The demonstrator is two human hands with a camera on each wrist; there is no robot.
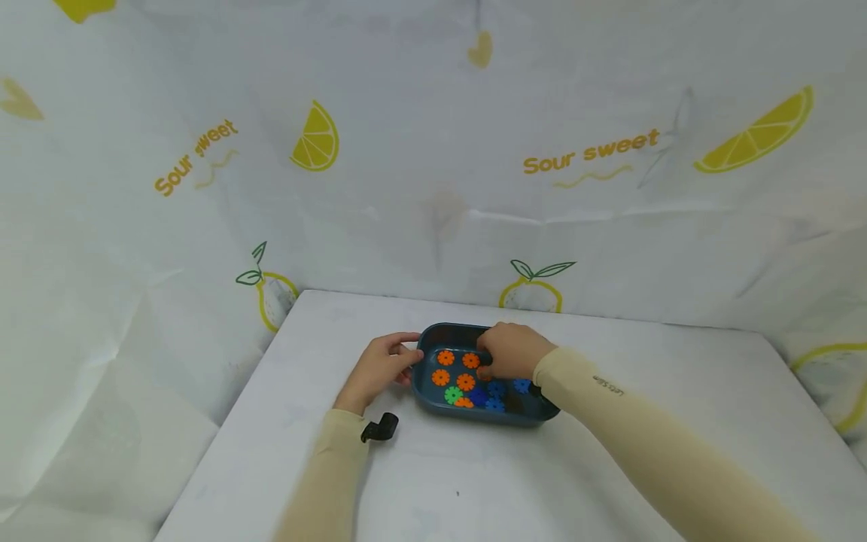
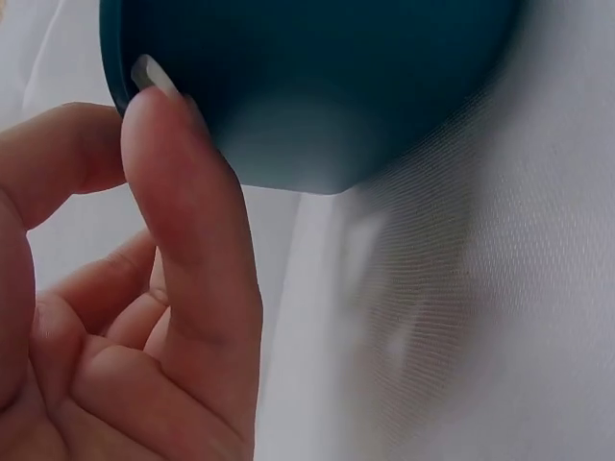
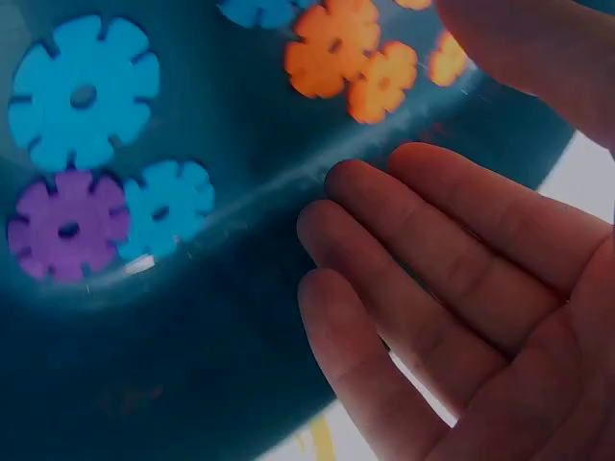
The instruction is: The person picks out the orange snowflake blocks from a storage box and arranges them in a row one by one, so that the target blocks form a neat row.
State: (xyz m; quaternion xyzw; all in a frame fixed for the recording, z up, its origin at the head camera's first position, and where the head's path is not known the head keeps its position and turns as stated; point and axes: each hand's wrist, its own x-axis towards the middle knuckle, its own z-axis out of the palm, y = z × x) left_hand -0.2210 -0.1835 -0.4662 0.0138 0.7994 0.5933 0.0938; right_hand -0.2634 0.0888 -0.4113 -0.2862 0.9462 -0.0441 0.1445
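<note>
A dark teal tray (image 1: 467, 412) stands on the white table with several flat, notched plastic snowflake discs inside. My left hand (image 1: 381, 369) pinches the tray's left rim, the thumb (image 2: 192, 221) over its edge and the index finger (image 2: 72, 154) behind. My right hand (image 1: 511, 350) reaches into the tray over its right half. In the right wrist view its fingers (image 3: 442, 259) are loosely extended and apart from the thumb (image 3: 538, 48), with no disc seen between them. Orange discs (image 3: 336, 24) lie near the thumb. Blue (image 3: 120, 82) and purple discs (image 3: 101, 206) lie farther left.
The white table (image 1: 420, 482) extends around the tray. Behind it hangs a white cloth (image 1: 406, 150) printed with lemons and lettering. A black strap with a small device (image 1: 381, 427) sits on the left wrist. A green disc (image 1: 452, 394) lies among the orange and blue ones.
</note>
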